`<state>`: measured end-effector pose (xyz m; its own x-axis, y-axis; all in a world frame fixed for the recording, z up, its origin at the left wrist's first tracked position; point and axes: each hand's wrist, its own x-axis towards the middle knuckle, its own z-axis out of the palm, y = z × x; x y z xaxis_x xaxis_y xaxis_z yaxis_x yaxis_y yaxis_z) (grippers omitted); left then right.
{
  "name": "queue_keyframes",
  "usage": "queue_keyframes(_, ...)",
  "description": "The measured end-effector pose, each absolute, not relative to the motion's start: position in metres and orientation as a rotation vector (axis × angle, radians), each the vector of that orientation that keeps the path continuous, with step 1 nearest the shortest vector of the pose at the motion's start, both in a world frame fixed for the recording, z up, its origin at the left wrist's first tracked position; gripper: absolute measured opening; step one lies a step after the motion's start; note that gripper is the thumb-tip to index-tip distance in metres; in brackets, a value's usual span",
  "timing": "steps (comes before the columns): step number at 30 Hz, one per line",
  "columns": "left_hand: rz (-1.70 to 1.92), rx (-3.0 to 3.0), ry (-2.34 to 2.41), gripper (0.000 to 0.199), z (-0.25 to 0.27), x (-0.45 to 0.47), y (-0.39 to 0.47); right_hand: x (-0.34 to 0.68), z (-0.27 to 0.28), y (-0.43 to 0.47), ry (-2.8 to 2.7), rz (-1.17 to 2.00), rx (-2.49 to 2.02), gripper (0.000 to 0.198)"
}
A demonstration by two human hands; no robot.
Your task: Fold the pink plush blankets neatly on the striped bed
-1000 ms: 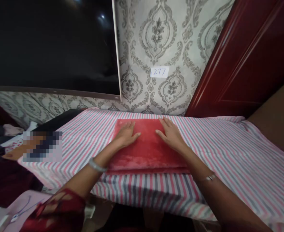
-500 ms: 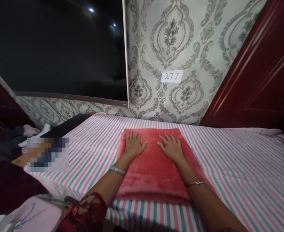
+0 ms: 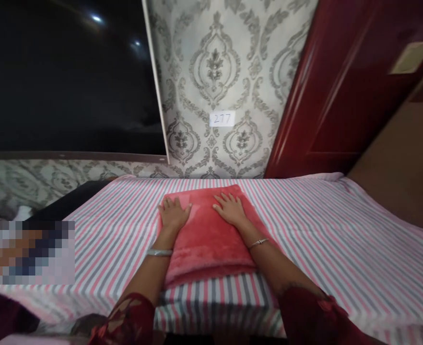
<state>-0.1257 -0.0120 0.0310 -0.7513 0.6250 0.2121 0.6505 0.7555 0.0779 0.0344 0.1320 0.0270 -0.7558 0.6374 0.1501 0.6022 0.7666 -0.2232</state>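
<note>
Head view: a folded red towel (image 3: 207, 237) lies at the centre of the striped desk (image 3: 323, 230). The left hand (image 3: 173, 214) rests at its 10 o'clock corner and the right hand (image 3: 230, 209) at 1 o'clock, each grip spread wide and flat, clasping nothing. A "277" label (image 3: 222, 118) sits at 12 o'clock.

Red folded cloth (image 3: 207, 239) on a pink, grey and white striped sheet (image 3: 323, 235).

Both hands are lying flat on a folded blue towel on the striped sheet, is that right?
Not quite: the towel is red, not blue. The head view shows the left hand and right hand lying flat on it, on the striped sheet.
</note>
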Motion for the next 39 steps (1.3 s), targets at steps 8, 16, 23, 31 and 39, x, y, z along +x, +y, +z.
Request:
queue_keyframes(8, -0.255, -1.036, -2.747, 0.068, 0.036, -0.128, -0.014, 0.086, 0.033, 0.139, -2.632, 0.386, -1.177, 0.057)
queue_keyframes(16, -0.271, -1.092, -2.697, 0.065, 0.036, -0.126, -0.016, 0.172, -0.010, 0.138, -2.138, 0.909, -1.009, 0.059)
queue_keyframes(23, -0.321, -1.245, -2.559, 0.050, 0.043, -0.128, -0.017, 0.221, -0.033, 0.101, -1.664, 1.202, -0.889, 0.058)
queue_keyframes(31, -0.784, -2.012, -2.170, 0.055, 0.032, -0.094, -0.090, 0.224, -0.027, 0.083, -1.584, 1.087, -0.704, 0.040)
queue_keyframes(39, -0.995, -1.865, -2.097, 0.048, 0.013, -0.073, -0.120, 0.221, -0.011, 0.077, -1.924, 0.601, -0.626, 0.032)
